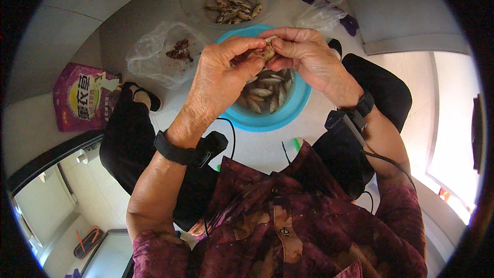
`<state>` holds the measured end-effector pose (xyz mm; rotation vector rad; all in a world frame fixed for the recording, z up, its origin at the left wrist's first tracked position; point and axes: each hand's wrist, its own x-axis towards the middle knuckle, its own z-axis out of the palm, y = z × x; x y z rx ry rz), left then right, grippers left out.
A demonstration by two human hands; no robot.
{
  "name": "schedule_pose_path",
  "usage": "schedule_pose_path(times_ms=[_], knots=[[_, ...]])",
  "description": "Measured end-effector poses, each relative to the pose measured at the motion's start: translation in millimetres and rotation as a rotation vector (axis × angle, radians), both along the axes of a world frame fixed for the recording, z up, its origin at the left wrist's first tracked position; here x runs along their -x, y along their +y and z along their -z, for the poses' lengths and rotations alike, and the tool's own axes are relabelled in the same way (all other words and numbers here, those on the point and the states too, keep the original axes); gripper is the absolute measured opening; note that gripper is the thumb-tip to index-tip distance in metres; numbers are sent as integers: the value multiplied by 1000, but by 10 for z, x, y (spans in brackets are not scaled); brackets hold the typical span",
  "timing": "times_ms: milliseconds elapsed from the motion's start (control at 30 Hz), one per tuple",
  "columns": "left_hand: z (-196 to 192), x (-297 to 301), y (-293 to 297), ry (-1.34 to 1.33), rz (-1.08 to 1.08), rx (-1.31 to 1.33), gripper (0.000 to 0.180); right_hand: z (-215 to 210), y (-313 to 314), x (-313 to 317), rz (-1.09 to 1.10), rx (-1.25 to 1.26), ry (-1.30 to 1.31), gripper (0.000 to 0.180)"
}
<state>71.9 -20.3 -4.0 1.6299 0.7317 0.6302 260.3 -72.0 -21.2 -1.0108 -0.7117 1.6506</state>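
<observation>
Both my hands meet above a blue basin (304,104), closed on one small fish (268,51). The fish is mostly covered by my fingers, with a pale, slightly reddish part showing between them. My left hand (226,67) pinches it from the left side. From the right, my right hand (311,59) grips it with thumb and fingers. Several small silvery fish (261,92) lie in the basin below, partly hidden by my hands.
Beyond the blue basin stands a clear plastic bowl (193,2) with several small fish in it. A clear plastic bag (149,59) holding dark reddish scraps lies to the left. Further left is a purple package (67,98). Another clear bag (321,15) sits at the far right.
</observation>
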Motion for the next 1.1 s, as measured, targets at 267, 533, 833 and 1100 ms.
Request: schedule_pose_path(times_ms=[267, 533, 833, 1100], knots=[[-16, -3, 8, 23, 6, -88, 24, 10, 20, -4, 2, 29, -15, 27], [11, -21, -20, -6, -16, -97, 25, 30, 20, 0, 4, 20, -2, 26], [-79, 2, -36, 100, -77, -225, 31, 25, 48, 7, -11, 12, 25, 25], [-192, 28, -8, -14, -131, -201, 31, -55, 105, 27, 60, -15, 8, 23]])
